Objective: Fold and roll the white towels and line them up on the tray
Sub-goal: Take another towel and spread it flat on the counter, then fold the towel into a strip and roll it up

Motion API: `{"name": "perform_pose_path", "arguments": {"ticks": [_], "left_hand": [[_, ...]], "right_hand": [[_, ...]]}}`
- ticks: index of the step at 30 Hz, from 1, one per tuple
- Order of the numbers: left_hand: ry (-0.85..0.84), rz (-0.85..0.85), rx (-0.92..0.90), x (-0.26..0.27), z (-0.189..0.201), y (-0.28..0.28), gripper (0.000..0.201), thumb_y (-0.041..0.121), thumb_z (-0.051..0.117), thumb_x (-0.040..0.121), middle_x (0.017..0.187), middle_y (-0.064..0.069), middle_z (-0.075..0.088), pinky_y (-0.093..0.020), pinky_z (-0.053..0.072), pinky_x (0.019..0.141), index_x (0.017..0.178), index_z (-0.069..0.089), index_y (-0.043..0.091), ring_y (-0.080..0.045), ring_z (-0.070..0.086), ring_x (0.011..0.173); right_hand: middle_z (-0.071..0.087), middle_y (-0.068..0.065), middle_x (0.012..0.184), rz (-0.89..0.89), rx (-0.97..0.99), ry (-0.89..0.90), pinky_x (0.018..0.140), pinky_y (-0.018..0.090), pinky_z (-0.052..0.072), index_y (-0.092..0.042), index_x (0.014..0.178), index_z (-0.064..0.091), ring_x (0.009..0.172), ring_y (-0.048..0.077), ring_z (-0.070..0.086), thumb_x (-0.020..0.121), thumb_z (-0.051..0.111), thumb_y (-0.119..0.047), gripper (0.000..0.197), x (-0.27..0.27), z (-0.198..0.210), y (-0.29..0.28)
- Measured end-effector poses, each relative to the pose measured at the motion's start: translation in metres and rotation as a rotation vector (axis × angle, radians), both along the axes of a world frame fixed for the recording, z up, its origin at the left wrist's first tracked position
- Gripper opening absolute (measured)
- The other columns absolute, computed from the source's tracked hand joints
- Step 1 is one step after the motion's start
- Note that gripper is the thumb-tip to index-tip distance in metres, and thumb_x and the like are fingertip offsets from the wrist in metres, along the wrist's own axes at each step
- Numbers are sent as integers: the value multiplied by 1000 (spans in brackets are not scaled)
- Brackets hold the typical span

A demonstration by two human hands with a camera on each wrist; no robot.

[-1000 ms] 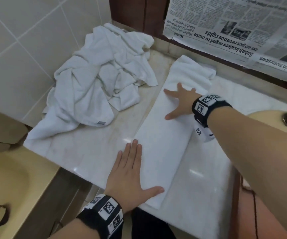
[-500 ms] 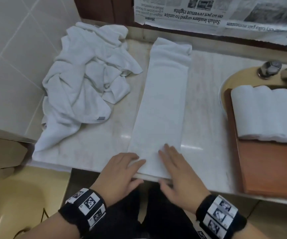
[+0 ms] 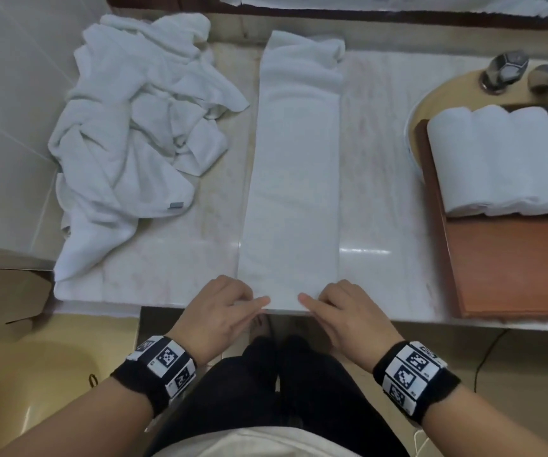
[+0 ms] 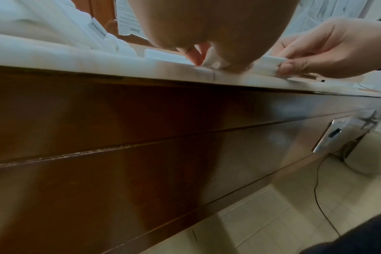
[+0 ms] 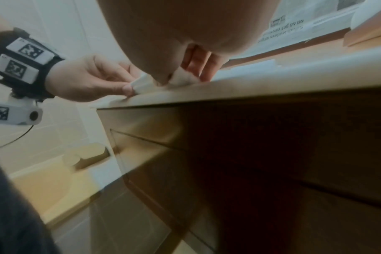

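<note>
Folded towel lies flat along counter. Left hand and right hand: each grip pinches the towel's near edge.

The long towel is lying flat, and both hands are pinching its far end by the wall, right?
Not the far end. Both hands, left hand and right hand, pinch the long towel at its near end, at the counter's front edge. The head view shows it.
</note>
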State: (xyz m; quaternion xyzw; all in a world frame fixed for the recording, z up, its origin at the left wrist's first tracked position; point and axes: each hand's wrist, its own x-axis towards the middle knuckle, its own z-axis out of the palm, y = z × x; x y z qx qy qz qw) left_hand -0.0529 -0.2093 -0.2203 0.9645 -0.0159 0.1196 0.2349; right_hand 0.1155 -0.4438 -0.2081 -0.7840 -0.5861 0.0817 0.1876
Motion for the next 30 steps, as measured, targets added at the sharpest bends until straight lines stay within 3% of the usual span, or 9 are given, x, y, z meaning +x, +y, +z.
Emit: {"name": "perform_pose_path", "arguments": {"ticks": [4,7,10,13,15,18,21,25,30], "left_hand": [[216,56,-137,17,21,10,26,43,58,102,87,16,66,-28,45,75,105,81,31,-7,54,79],[522,292,-331,33,46,15,21,55,66,92,85,23,72,-18,47,79,92,81,40,3,63,85],[606,419,-394,44,51,12,17,51,76,85,79,20,72,-17,51,78,79,77,35,6,64,82],[525,462,-350,46,48,2,13,46,77,85,82,19,66,-30,52,81,81,71,35,0,60,85],[401,385,-144,44,48,-7,9,38,81,82,88,17,61,-36,50,75,85,72,37,-13,54,88],[288,173,154,34,40,-25,31,16,89,62,93,8,63,-35,39,64,89,76,27,-24,48,84],[169,145,203,25,34,-34,32,20,80,72,104,3,65,-40,40,76,103,74,19,-28,53,95],[36,118,214,24,19,-22,20,33,67,95,104,0,67,-39,40,85,107,74,18,-27,57,98],[-23,52,237,36,12,2,12,32,64,99,95,12,67,-37,34,94,101,73,25,-18,55,95]], "right_hand": [[61,-11,89,-104,-113,308,76,23,47,-24,102,73,83,7,53,99,54,-40,25,19,16,5],[54,-17,89,-134,-264,405,75,16,40,-29,104,72,80,1,52,99,57,-40,19,33,28,13],[55,-16,92,-195,-309,484,73,13,41,-37,105,65,80,0,55,95,63,-37,9,40,38,21],[48,-17,100,-182,-323,460,72,20,49,-45,108,56,74,5,57,96,61,-34,17,37,42,26],[44,-12,104,-127,-313,316,67,27,50,-44,113,61,73,10,54,97,58,-30,22,30,42,28],[48,-2,96,-43,-217,25,63,34,42,-29,102,73,81,20,47,88,60,-24,20,19,39,27],[55,1,94,14,-75,-129,69,39,41,-21,93,71,84,24,48,89,58,-29,16,15,30,24],[63,0,93,103,24,-161,69,40,47,-15,103,72,86,25,56,94,61,-23,17,22,12,22],[63,2,96,126,-16,-10,71,36,50,-13,112,71,85,24,58,94,56,-18,24,33,9,25]]}}
